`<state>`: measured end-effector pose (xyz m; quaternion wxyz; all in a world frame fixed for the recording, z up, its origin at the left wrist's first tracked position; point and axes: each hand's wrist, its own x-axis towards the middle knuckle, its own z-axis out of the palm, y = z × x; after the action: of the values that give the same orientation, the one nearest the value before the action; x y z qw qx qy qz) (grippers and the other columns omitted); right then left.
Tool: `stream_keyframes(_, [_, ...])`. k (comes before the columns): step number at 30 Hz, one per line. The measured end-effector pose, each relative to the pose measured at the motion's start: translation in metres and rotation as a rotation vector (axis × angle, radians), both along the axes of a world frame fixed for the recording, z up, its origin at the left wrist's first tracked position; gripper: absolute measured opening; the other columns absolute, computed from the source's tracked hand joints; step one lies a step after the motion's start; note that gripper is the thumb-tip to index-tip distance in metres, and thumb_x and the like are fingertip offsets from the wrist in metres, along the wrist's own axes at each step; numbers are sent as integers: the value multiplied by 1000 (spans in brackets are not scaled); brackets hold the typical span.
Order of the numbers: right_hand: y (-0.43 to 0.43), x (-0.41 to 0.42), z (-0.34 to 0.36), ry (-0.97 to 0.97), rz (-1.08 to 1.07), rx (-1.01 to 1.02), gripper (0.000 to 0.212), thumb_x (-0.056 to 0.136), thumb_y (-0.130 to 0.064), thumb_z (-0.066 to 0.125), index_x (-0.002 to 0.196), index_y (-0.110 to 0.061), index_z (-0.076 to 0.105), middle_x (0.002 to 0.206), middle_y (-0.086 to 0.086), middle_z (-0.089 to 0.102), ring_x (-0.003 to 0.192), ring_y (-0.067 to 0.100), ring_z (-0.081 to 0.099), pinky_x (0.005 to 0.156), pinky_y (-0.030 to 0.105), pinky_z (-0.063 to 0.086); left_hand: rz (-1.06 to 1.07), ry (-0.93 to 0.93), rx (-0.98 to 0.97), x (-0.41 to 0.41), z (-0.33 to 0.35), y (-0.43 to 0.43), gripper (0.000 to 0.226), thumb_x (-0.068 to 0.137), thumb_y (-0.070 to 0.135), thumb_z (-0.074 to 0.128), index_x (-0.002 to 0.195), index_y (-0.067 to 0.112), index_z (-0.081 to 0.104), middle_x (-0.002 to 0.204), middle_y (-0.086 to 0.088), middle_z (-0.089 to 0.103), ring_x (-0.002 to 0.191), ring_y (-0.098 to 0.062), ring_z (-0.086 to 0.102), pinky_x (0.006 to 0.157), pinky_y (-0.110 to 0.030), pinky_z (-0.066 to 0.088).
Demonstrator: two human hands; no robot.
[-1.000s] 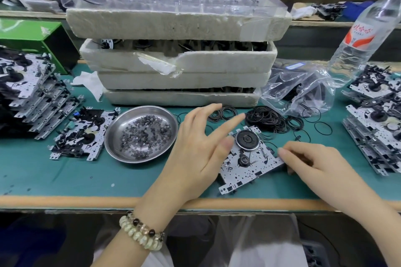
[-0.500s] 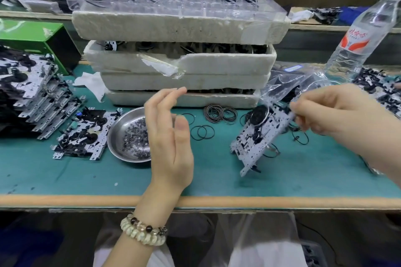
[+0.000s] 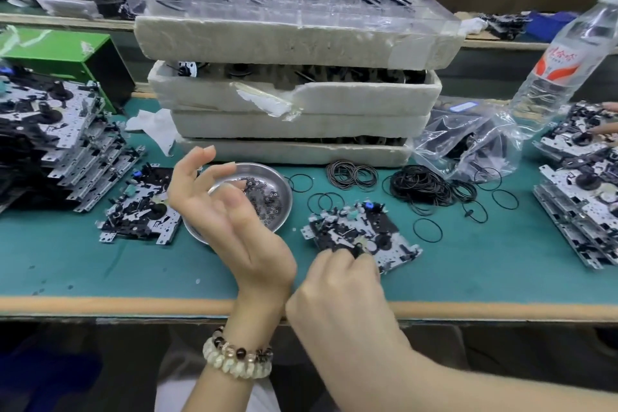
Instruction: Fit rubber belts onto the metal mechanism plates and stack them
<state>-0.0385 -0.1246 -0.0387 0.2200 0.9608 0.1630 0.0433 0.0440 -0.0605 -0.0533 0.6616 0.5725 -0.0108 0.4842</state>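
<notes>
A metal mechanism plate [image 3: 363, 234] lies flat on the green mat at centre, black parts and a small blue piece facing up. My right hand [image 3: 337, 291] is at its near edge, fingers curled, the tips pinching a black part there. My left hand [image 3: 217, 207] hovers raised over the steel dish, fingers loosely bent, holding nothing. A heap of black rubber belts [image 3: 418, 186] lies just beyond the plate, with loose belts [image 3: 427, 232] scattered around it. Stacks of plates stand at the right [image 3: 582, 197] and at the left [image 3: 50, 137].
A steel dish [image 3: 271, 177] of small washers sits left of centre, and a single plate [image 3: 143, 214] lies beside it. Stacked foam trays [image 3: 294, 104] fill the back. A plastic bag [image 3: 468, 140], a water bottle [image 3: 568, 53] and a green box [image 3: 60, 50] stand around. Another person's fingers [image 3: 607, 127] touch the right stack.
The plate, held up tilted by my right hand half a second ago, now lies flat with its black-part side up. My right hand came down to its near edge. My left hand stayed raised.
</notes>
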Motion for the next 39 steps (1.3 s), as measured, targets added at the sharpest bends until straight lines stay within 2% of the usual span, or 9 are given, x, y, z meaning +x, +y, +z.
stream_keyframes(3, [-10,27,-1,141,84,58,56,75,13,18,102,-3,64,97,18,60,94,28,57,72,37,40,20,17,-51,-2,5,0,30,90,4,27,119,2,32,119,-22,42,89,-36,48,72,-60,42])
stream_keyframes(5, [-18,40,22,276,40,140,20,90,0,43,89,-12,58,95,10,59,102,27,57,76,36,35,23,26,-65,-3,7,0,27,90,4,28,116,1,32,119,-22,43,88,-35,48,72,-60,41])
stream_keyframes(8, [-30,59,43,122,115,156,44,95,-31,53,63,-19,25,74,0,46,81,31,59,61,32,22,29,35,-101,-2,10,1,24,89,5,29,113,5,33,118,-23,42,87,-35,48,72,-60,41])
stream_keyframes(10, [-30,75,45,19,181,247,36,97,-38,46,67,-22,36,73,5,48,82,31,56,63,34,24,44,42,-134,-1,13,2,23,89,6,30,110,14,33,119,-27,42,86,-34,48,73,-60,42])
stream_keyframes(15, [-10,118,15,13,209,287,30,98,-34,43,116,-20,63,119,2,52,110,28,41,79,36,33,67,48,-159,2,13,2,24,88,5,31,109,16,33,117,-24,43,84,-36,48,73,-62,42])
stream_keyframes(20, [12,128,3,-6,230,258,2,89,-17,53,87,-18,54,113,5,50,110,29,37,75,36,21,71,17,-95,4,6,0,27,89,2,31,113,15,31,119,-25,42,85,-36,50,72,-51,41])
stream_keyframes(27, [27,128,-2,-118,278,161,6,85,-26,61,79,-28,60,82,-4,47,101,23,47,74,35,23,48,-20,-46,8,0,2,21,95,16,39,114,18,32,120,-29,43,85,-38,50,69,-47,44])
stream_keyframes(32, [28,127,0,-157,217,168,26,49,-33,81,49,-25,56,57,-11,54,71,16,55,62,29,27,56,-69,100,9,-11,0,32,93,20,34,123,10,30,122,-23,46,88,-33,53,75,-43,45])
stream_keyframes(39, [16,132,-3,-101,266,439,10,93,-24,52,100,-20,57,97,-3,57,99,24,44,72,31,25,72,-100,121,11,-15,1,30,94,20,35,123,11,35,119,-28,48,89,-31,52,76,-39,44])
